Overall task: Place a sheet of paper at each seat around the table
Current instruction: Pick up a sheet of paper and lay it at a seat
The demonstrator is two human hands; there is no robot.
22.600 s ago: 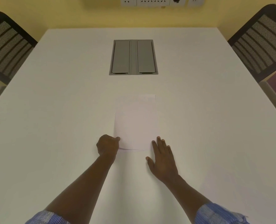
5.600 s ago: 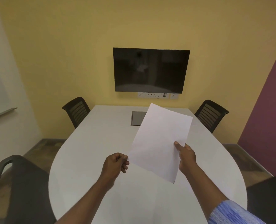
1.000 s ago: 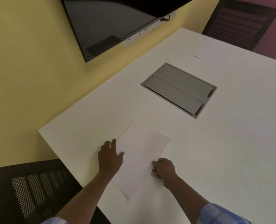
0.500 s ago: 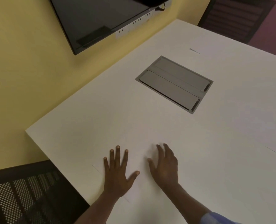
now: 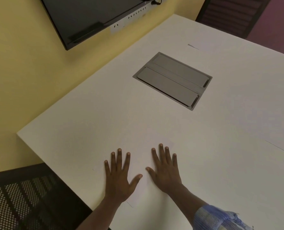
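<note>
A white sheet of paper (image 5: 141, 156) lies flat on the white table (image 5: 88, 123), hard to tell from the tabletop, in front of a black mesh chair (image 5: 21, 201). My left hand (image 5: 119, 176) and my right hand (image 5: 164, 170) both rest palm down on the sheet with fingers spread, holding nothing. Faint edges of two other sheets show on the table: one sheet (image 5: 280, 148) at the right, another sheet (image 5: 202, 48) at the far side near a dark chair (image 5: 229, 15).
A grey cable hatch (image 5: 172, 80) is set into the middle of the table. A black screen (image 5: 88, 15) hangs on the yellow wall with a socket strip (image 5: 129, 19) under it. The table's corner (image 5: 19, 134) is at the left.
One second ago my right hand gripped the sheet's edge while the left pressed it down. Now both hands lie flat and spread on the sheet, which rests on the table.
</note>
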